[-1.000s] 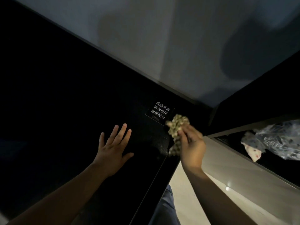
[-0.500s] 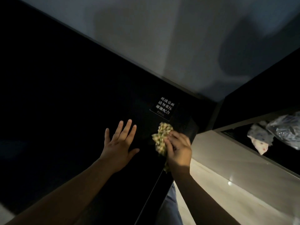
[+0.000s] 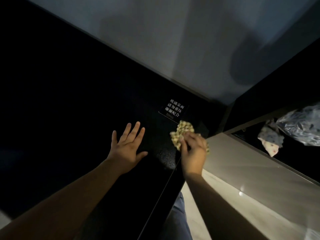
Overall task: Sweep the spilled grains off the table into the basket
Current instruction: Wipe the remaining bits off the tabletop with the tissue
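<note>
Nearest me, my trouser leg [image 3: 179,215] shows below the front edge of the black glass table [image 3: 86,118], with both forearms reaching up over it. My left hand [image 3: 127,149] lies flat on the glass, fingers straight and spread, holding nothing, exactly as it did a second ago. My right hand [image 3: 194,151] has its fingers curled tight round a bunched checked cloth [image 3: 184,130] at the table's right corner.

The cloth is what has moved. Half a second ago I had drawn it in towards me and to the left. Now it is pushed out again towards the corner, just below the printed sign [image 3: 174,108]. I read that as one more outward wiping stroke, driving the grains to the edge.

The grains [image 3: 167,154] show only as fine specks in the lit patch of glass just left of my right hand, so some are still on the table. How many lie elsewhere, the dark glass hides.

Right of the corner runs a pale ledge [image 3: 251,167]. Beyond it a dark opening [image 3: 294,158] holds a crumpled plastic bag [image 3: 301,129] and a spotted rag [image 3: 270,141]. I judge that to be the basket, though I cannot see its rim clearly.

Farthest off, a grey wall [image 3: 173,40] rises behind the table, crossed by soft shadows in the dim room.
</note>
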`<action>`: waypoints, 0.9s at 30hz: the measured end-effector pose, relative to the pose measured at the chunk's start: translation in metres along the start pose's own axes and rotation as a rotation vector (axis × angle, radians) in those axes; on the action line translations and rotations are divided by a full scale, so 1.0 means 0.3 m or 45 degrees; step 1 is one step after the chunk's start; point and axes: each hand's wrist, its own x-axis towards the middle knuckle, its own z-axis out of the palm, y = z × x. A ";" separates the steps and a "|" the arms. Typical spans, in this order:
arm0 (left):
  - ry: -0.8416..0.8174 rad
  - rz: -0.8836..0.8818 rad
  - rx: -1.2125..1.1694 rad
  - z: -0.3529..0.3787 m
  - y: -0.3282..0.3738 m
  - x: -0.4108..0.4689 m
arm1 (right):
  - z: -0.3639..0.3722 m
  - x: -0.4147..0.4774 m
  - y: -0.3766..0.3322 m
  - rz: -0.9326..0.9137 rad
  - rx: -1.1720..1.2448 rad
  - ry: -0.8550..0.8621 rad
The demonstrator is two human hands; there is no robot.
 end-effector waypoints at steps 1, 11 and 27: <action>0.010 0.006 -0.006 -0.004 -0.001 -0.004 | 0.003 -0.056 -0.014 -0.042 0.021 0.004; 0.102 0.061 -0.132 0.039 -0.033 -0.215 | -0.084 -0.001 -0.018 0.298 0.224 0.113; -0.067 -0.033 0.067 0.144 -0.111 -0.348 | -0.041 -0.318 -0.105 0.202 0.256 -0.188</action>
